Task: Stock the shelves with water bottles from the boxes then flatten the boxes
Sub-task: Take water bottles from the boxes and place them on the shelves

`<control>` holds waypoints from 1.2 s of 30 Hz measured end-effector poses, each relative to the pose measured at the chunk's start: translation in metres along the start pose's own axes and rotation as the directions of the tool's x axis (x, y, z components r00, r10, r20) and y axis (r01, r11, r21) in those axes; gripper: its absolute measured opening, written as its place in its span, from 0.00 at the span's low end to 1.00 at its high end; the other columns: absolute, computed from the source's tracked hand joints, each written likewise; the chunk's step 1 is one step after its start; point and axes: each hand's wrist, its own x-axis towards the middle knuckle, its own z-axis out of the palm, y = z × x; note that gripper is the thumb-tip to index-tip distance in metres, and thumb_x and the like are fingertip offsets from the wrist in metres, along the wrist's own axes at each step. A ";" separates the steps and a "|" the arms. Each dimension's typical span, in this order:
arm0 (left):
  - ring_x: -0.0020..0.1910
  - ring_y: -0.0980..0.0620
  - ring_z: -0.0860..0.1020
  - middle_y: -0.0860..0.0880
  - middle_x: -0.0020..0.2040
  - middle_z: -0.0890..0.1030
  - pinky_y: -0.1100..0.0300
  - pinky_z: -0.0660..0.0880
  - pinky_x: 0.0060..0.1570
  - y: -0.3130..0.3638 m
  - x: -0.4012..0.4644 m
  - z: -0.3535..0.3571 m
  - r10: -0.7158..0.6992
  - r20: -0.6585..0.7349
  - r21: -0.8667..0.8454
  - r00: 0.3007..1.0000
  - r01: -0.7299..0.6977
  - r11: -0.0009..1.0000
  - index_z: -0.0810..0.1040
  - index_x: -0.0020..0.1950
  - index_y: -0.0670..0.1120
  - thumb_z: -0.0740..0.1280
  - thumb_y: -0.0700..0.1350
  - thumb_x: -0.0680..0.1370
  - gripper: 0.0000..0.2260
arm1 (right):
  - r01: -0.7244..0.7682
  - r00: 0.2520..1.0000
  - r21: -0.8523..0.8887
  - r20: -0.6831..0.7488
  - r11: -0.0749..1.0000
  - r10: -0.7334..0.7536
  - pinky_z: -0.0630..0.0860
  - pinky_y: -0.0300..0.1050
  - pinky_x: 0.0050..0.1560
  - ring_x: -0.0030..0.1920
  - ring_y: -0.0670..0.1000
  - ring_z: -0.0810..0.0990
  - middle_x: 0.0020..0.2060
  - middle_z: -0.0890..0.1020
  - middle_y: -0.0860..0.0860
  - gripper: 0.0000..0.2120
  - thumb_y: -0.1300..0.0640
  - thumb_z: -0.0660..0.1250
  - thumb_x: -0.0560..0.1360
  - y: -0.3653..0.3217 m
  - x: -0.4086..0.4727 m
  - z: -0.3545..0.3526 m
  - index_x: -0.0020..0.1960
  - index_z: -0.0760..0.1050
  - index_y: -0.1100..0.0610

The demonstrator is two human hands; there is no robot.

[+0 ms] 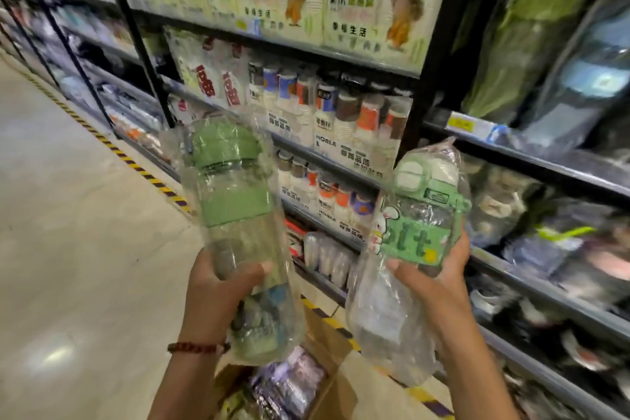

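Note:
My left hand [221, 286] grips a tall clear water bottle [231, 194] with a green lid and green band, wrapped in a plastic bag and held upright. My right hand [433, 276] holds a shorter clear bottle [422, 215] with a pale green lid and a green rabbit label, also bagged, its loose plastic hanging below my palm. Both bottles are raised in front of the shelves. An open cardboard box [327, 368] stands on the floor below my hands, with more bagged bottles [289, 382] inside.
A black shelf rack [433, 54] fills the right side, holding paper cup packs [344, 112] and bagged goods [531, 44]. The shelf at right [545, 160] carries a yellow price tag. Striped floor tape [112, 147] runs along the rack base; the beige aisle floor [68, 249] lies left.

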 end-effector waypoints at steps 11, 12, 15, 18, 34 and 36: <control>0.25 0.54 0.74 0.48 0.38 0.79 0.59 0.72 0.24 -0.028 -0.095 0.009 -0.116 0.290 0.102 0.950 0.090 0.991 0.75 0.53 0.53 0.78 0.50 0.56 0.28 | 0.009 0.961 -0.029 -0.277 1.000 -0.016 0.78 0.35 0.44 0.54 0.39 0.79 0.62 0.73 0.43 0.47 0.57 0.77 0.57 0.018 -0.138 -0.059 0.64 0.55 0.31; 0.29 0.52 0.76 0.48 0.41 0.80 0.56 0.75 0.29 -0.026 -0.102 0.015 -0.120 0.306 0.109 0.944 0.091 0.990 0.74 0.53 0.55 0.79 0.50 0.56 0.27 | 0.005 0.953 -0.026 -0.302 1.000 -0.013 0.78 0.35 0.44 0.54 0.39 0.79 0.62 0.73 0.42 0.46 0.58 0.76 0.57 0.016 -0.149 -0.066 0.64 0.55 0.31; 0.43 0.46 0.81 0.49 0.49 0.81 0.46 0.79 0.42 -0.025 -0.123 0.039 -0.140 0.369 0.144 0.919 0.092 0.985 0.72 0.60 0.53 0.79 0.52 0.51 0.38 | -0.006 0.924 -0.012 -0.382 1.000 0.001 0.78 0.39 0.45 0.54 0.42 0.80 0.60 0.75 0.43 0.43 0.57 0.76 0.57 0.014 -0.178 -0.094 0.62 0.58 0.31; 0.49 0.45 0.81 0.49 0.51 0.81 0.44 0.78 0.50 -0.027 -0.150 0.070 -0.162 0.430 0.169 0.888 0.097 0.981 0.73 0.57 0.53 0.80 0.51 0.53 0.35 | 0.008 0.884 -0.003 -0.467 1.000 -0.008 0.78 0.36 0.42 0.52 0.41 0.80 0.59 0.75 0.43 0.42 0.55 0.77 0.55 0.009 -0.201 -0.128 0.59 0.59 0.31; 0.49 0.49 0.82 0.53 0.48 0.84 0.46 0.78 0.49 -0.049 -0.370 0.323 -0.149 0.784 0.126 0.603 0.080 0.989 0.74 0.55 0.57 0.78 0.53 0.52 0.32 | 0.000 0.672 -0.099 -0.736 0.995 -0.073 0.76 0.38 0.46 0.52 0.40 0.79 0.59 0.73 0.41 0.44 0.53 0.78 0.53 -0.055 -0.330 -0.398 0.59 0.57 0.29; 0.49 0.48 0.82 0.51 0.49 0.84 0.44 0.78 0.50 -0.051 -0.389 0.345 -0.167 0.793 0.143 0.585 0.088 0.986 0.74 0.55 0.57 0.78 0.53 0.51 0.33 | 0.002 0.632 -0.090 -0.772 0.996 -0.071 0.76 0.43 0.48 0.55 0.45 0.78 0.60 0.73 0.43 0.46 0.50 0.78 0.50 -0.063 -0.340 -0.423 0.59 0.57 0.28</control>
